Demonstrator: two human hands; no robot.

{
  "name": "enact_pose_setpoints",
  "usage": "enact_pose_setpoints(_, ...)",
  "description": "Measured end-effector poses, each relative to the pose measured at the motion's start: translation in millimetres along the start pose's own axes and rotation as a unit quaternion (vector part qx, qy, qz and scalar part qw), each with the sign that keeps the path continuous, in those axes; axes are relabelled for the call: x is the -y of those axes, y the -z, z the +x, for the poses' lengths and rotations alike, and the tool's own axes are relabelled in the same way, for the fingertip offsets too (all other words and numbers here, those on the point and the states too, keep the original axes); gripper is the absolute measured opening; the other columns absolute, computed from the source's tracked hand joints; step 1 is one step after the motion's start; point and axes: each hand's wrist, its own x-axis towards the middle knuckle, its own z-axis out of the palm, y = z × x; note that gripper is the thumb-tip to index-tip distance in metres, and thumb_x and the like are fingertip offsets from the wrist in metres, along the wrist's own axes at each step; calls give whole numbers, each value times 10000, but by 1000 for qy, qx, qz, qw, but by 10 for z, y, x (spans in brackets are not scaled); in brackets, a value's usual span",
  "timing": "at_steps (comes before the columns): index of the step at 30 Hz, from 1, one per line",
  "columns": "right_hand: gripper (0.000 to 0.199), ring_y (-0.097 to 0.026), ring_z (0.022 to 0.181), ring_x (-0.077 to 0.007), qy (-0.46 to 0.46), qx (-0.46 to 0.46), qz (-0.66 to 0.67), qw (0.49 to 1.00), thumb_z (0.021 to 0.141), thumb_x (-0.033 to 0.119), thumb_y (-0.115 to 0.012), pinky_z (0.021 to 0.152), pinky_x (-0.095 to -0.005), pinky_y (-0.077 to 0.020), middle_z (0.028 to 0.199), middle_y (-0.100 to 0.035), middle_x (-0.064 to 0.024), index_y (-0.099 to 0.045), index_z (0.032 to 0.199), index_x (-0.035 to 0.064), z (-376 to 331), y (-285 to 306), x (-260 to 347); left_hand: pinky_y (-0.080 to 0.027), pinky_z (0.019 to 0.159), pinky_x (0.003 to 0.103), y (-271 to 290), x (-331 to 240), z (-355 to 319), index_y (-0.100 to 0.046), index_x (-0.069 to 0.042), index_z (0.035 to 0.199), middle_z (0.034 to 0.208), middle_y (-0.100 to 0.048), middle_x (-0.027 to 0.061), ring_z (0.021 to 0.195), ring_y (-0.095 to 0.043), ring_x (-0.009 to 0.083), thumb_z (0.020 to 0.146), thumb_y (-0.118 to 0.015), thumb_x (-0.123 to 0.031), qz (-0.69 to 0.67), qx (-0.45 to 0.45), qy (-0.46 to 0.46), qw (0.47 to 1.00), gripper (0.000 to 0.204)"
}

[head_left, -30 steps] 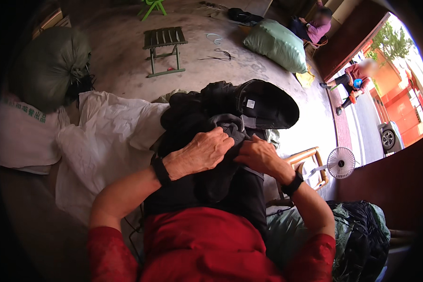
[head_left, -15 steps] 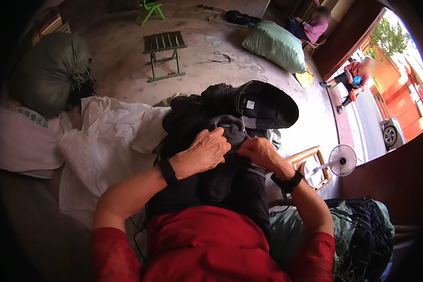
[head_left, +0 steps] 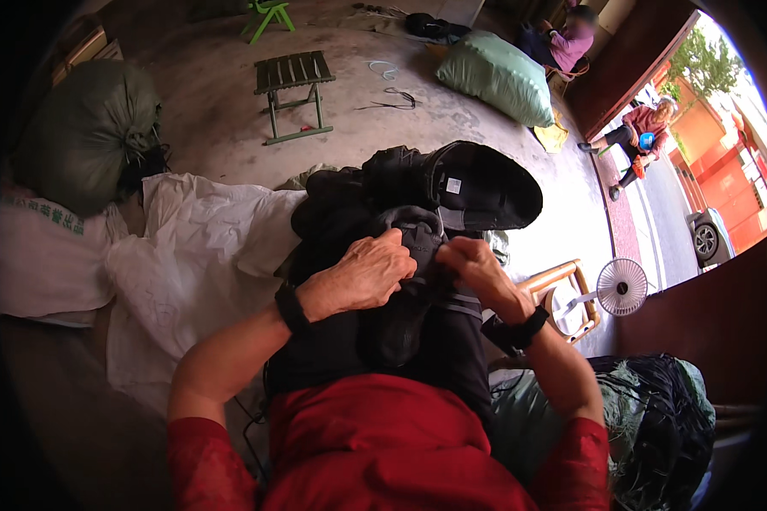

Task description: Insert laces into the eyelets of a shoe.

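In my lap lies a dark fabric item [head_left: 422, 240], shaped like a shoe, with a rounded collar at its far end. A narrow black part [head_left: 392, 336] of it points back toward me. My left hand [head_left: 368, 271] has its fingers closed on the item's left side. At the right side my right hand [head_left: 475, 271] is closed in a pinch; what its fingertips hold is hidden. A thin pale line, perhaps a thread, shows just above them. Just beyond the hands sits a black oval shell-like piece [head_left: 494, 192] with a small white label inside, among more black fabric.
White sheeting [head_left: 200, 247] and a tied green sack [head_left: 102, 128] lie left. Ahead stands a folding stool [head_left: 294, 75], with a pale green sack [head_left: 498, 81] beyond. A small fan [head_left: 620, 287] is at right, near a bundle [head_left: 648, 417]. Two people sit near the doorway.
My right hand has lifted slightly away from the dark item, and a thin pale line now shows above its fingers. My left hand stays on the item, shifted very little.
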Motion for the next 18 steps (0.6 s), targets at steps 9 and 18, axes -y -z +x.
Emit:
enact_pose_setpoints(9, 126, -607, 789, -130, 82, -95, 88, 988, 971, 129, -533, 704, -266, -507, 876, -607, -48, -589, 979, 16, -145, -139, -59, -498, 753, 387, 110, 63, 181, -709, -94, 849, 823, -649, 67, 901, -556, 271, 713, -726, -136, 55, 153, 0, 987, 143)
enact_pose_setpoints(18, 98, -587, 714, -99, 87, -130, 124, 980, 905, 91, -639, 630, -244, -477, 844, -620, -52, -640, 962, 11, -116, -199, -13, -478, 759, 385, 53, 44, 47, -671, -89, 856, 841, -618, 44, 941, -527, 255, 724, -689, -135, 8, 86, -2, 996, 141)
